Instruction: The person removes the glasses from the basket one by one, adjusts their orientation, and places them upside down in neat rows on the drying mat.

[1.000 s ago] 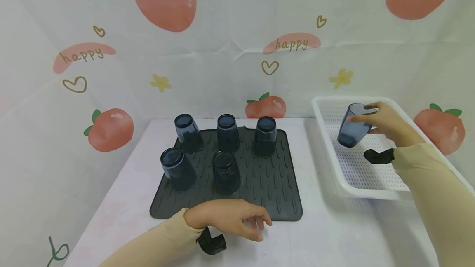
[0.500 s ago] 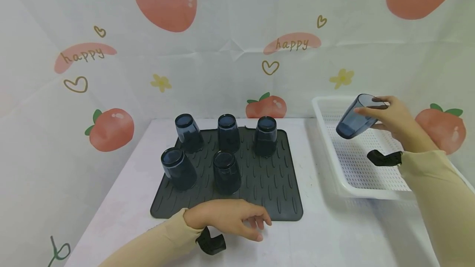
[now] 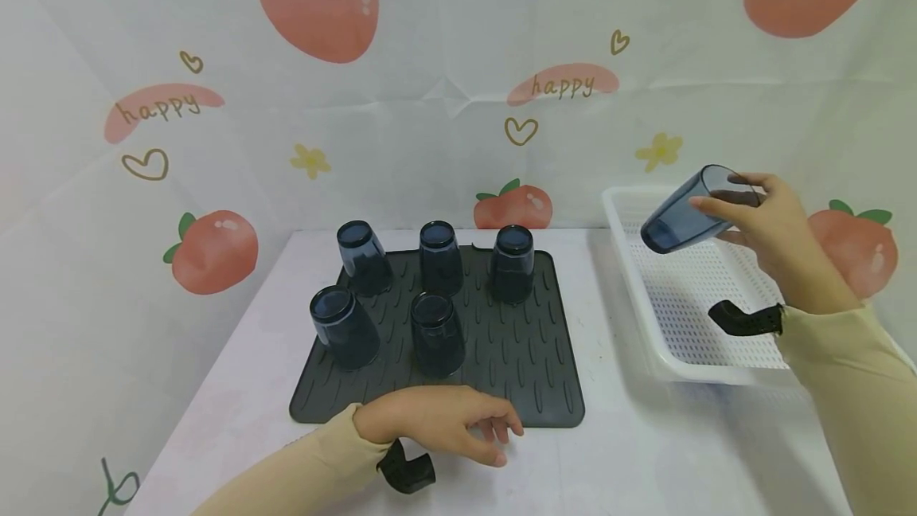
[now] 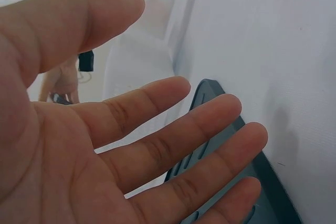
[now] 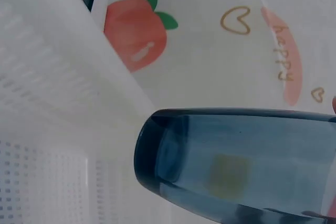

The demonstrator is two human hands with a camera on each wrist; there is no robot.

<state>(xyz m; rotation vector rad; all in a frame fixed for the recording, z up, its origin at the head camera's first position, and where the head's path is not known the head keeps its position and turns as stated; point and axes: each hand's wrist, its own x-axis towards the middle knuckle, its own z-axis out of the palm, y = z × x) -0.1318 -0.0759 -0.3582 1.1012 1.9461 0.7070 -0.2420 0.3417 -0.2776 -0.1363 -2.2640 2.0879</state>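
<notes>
My right hand grips a blue-tinted drinking glass near its rim, above the white basket. The glass tilts with its base down to the left; in the right wrist view that thick-bottomed glass fills the lower right. Over the near edge of the dark drying mat hangs my left hand, holding nothing. Its fingers look relaxed and spread in the left wrist view. Several matching glasses stand upside down on the mat, among them a front glass and a back right glass.
The basket has a perforated floor and raised walls, and stands on the right of the white table. Behind everything hangs a white backdrop printed with fruit and hearts. The mat lies left of the basket.
My right hand has lifted the glass higher out of the basket and tipped it further towards horizontal, its base swinging left. The left hand and the glasses on the mat stay put.
</notes>
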